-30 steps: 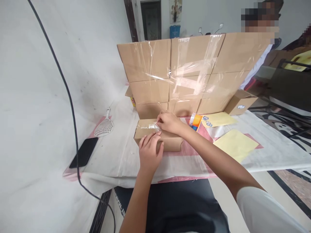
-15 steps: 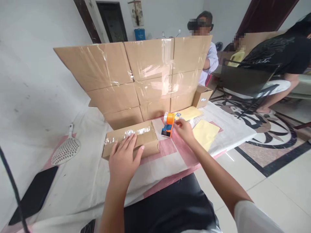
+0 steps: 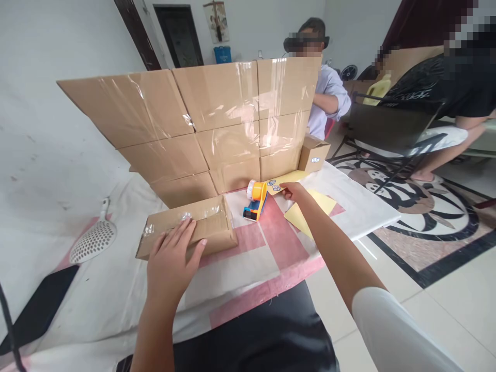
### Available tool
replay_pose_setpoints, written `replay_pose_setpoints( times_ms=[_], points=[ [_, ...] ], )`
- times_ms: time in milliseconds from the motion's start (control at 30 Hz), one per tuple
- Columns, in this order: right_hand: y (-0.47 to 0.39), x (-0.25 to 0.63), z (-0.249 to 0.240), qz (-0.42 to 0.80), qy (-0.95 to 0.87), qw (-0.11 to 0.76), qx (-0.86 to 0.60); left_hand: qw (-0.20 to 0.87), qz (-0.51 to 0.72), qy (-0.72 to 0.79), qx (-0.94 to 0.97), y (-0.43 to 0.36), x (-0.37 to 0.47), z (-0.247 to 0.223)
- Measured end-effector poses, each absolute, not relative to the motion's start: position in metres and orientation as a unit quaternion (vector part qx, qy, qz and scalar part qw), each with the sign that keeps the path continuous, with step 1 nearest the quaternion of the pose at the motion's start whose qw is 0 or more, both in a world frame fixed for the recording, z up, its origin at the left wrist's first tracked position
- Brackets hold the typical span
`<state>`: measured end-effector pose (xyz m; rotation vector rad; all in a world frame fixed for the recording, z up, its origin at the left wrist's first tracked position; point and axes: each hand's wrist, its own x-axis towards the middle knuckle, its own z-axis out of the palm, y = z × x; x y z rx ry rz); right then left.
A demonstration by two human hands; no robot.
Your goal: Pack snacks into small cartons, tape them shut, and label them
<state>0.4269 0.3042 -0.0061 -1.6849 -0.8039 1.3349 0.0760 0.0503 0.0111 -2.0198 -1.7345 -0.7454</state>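
Note:
A long brown cardboard box [image 3: 211, 227] with clear tape on its top lies at the left of the table. My left hand [image 3: 170, 258] rests on it, fingers stretched out and spread. To the right stands an orange and blue tape dispenser [image 3: 256, 201] with a roll on it, apart from both hands. My right hand [image 3: 296, 191] is at a yellow sheet with blue-printed stickers [image 3: 274, 186], its fingers pinched together at the sheet's near edge. A second yellow sheet [image 3: 321, 201] lies partly under my right forearm.
A wall of taped cardboard boxes [image 3: 228, 119] stands behind the work. A small box [image 3: 314, 155] with a sticker is at its right end. At left lie a white slotted skimmer [image 3: 95, 240] and a black flat object [image 3: 41, 307]. Other people sit beyond the table.
My right hand has moved from beside the tape dispenser to the stickered yellow sheet. My left hand stays on the box. The whole view has shifted slightly.

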Motion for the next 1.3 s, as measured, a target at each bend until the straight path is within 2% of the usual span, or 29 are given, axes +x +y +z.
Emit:
replay_pose_setpoints(
  times_ms=[100,267,367,467,567,667,933,1100,1300],
  points=[
    [0.289,0.417,-0.006,0.523,-0.375,0.409,-0.648,0.212,-0.264,-0.621,-0.707,0.047,0.079,0.006],
    [0.222,0.431,0.004,0.453,-0.456,0.497,-0.583,0.259,-0.251,-0.626,-0.691,0.051,0.074,0.004],
    [0.171,0.440,0.012,0.425,-0.497,0.531,-0.540,0.268,-0.246,-0.610,-0.704,0.053,0.080,0.019],
    [0.125,0.436,0.017,0.420,-0.544,0.551,-0.474,0.281,-0.310,-0.569,-0.708,0.048,0.112,0.040],
    [0.088,0.421,0.024,0.427,-0.576,0.562,-0.412,0.237,-0.416,-0.486,-0.731,0.041,0.164,0.052],
    [0.063,0.406,0.032,0.415,-0.609,0.563,-0.375,0.163,-0.436,-0.434,-0.771,0.039,0.208,0.051],
    [0.045,0.388,0.024,0.304,-0.673,0.538,-0.406,0.098,-0.439,-0.392,-0.803,0.048,0.221,0.035],
    [0.042,0.384,0.021,0.288,-0.677,0.533,-0.419,0.122,-0.405,-0.378,-0.823,0.046,0.215,0.032],
    [0.043,0.379,0.019,0.303,-0.676,0.527,-0.416,0.094,-0.432,-0.382,-0.812,0.047,0.212,0.031]
  ],
)
